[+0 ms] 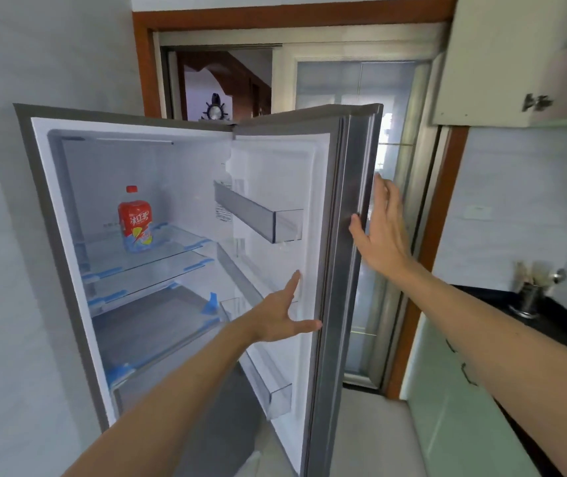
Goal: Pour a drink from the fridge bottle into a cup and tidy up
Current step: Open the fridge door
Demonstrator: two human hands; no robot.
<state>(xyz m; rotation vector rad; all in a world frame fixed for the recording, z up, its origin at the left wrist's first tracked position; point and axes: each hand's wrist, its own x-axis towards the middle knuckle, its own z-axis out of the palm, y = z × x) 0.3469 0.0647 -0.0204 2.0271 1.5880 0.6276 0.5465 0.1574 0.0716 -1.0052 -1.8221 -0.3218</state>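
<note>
Reaching toward the open silver-grey metal fridge door (336, 287), the right hand (383, 232) lies flat (fingers straight) on its outer edge; the left hand (283, 316), fingers spread and holding nothing, is at its white inner face. A red-capped, red-labelled plastic drink bottle (135, 222) stands upright on the top glass shelf (175, 249), toward its left edge.

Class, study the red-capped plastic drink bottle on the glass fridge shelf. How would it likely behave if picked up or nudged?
The red-capped plastic drink bottle stands upright, taller than wide, so a nudge may tip it. Its smooth glass shelf could let it slide. The printed label hides its fill level, so weight is uncertain.
</note>
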